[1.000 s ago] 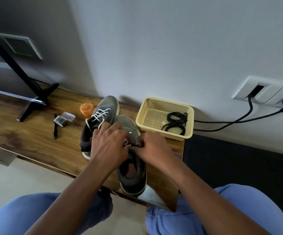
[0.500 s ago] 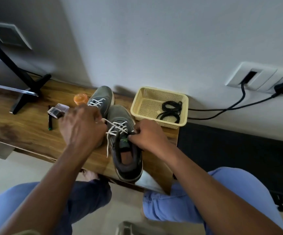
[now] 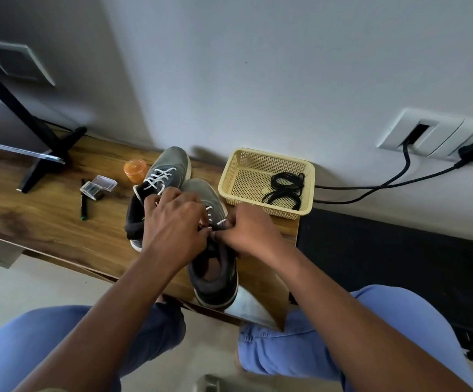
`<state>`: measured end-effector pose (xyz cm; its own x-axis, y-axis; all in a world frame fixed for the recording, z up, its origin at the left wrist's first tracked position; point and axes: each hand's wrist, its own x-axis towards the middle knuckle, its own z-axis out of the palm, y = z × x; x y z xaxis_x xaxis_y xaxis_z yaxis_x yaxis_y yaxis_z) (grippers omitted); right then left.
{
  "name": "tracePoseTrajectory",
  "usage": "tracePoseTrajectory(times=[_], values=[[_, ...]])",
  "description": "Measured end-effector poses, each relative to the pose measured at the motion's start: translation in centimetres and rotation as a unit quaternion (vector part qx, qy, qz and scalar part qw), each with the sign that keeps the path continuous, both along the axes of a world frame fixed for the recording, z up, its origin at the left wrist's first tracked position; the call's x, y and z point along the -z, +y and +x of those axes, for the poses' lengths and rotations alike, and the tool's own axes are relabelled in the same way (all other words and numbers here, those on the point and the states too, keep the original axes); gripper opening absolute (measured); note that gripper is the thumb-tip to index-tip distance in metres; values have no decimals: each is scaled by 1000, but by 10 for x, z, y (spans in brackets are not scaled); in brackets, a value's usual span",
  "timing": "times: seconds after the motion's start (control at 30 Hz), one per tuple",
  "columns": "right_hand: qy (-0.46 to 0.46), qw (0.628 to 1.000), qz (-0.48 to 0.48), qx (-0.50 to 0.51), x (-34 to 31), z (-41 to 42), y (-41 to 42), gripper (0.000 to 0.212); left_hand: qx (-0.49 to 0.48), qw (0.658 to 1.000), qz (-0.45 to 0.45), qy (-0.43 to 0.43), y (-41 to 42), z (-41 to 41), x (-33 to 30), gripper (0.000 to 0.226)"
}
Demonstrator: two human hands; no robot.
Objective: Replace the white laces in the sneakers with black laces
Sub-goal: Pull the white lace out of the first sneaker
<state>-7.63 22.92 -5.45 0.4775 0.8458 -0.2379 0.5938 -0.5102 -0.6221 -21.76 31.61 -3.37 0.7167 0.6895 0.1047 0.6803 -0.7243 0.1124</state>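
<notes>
While both hands crowd the near sneaker [image 3: 212, 267] on the counter [image 3: 45, 222], the left hand [image 3: 173, 224] and right hand [image 3: 246, 233] have fingers curled, pinching its white lace [image 3: 215, 222] at the top eyelets. That sneaker runs lengthwise away from the person, heel nearest, so I'd judge the lace pulls out toward them. Black laces [image 3: 285, 189] wait in the basket [image 3: 260, 162], nearer the right hand; the second sneaker [image 3: 167, 171] sits behind.

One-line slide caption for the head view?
Both hands, left and right, work the white lace on the nearer grey sneaker.
</notes>
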Motion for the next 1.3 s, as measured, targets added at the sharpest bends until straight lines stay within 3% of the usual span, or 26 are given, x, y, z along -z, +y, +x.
tracePoseTrajectory(times=[0.17,0.43,0.67,0.83,0.97,1.17,1.3], values=[[1,1000,-12,15,1,-1,1,45,2,1000,-26,10,-3,0,1,15],[-24,1000,9,14,7,2,-2,32,114,975,-186,40,11,-21,-25,9],[-24,1000,-9,10,4,2,0,43,63,990,-123,31,4,-8,-15,56],[-14,1000,-18,-5,-2,3,0,39,55,994,-87,34,1,-3,-7,43],[-10,1000,-20,-21,-6,2,0,42,33,998,-53,2,2,-4,0,17],[1,1000,-21,-14,-6,2,0,38,9,1000,-3,-10,-3,1,9,20],[4,1000,-26,-11,-6,2,0,34,28,998,-46,-27,1,-2,7,18]])
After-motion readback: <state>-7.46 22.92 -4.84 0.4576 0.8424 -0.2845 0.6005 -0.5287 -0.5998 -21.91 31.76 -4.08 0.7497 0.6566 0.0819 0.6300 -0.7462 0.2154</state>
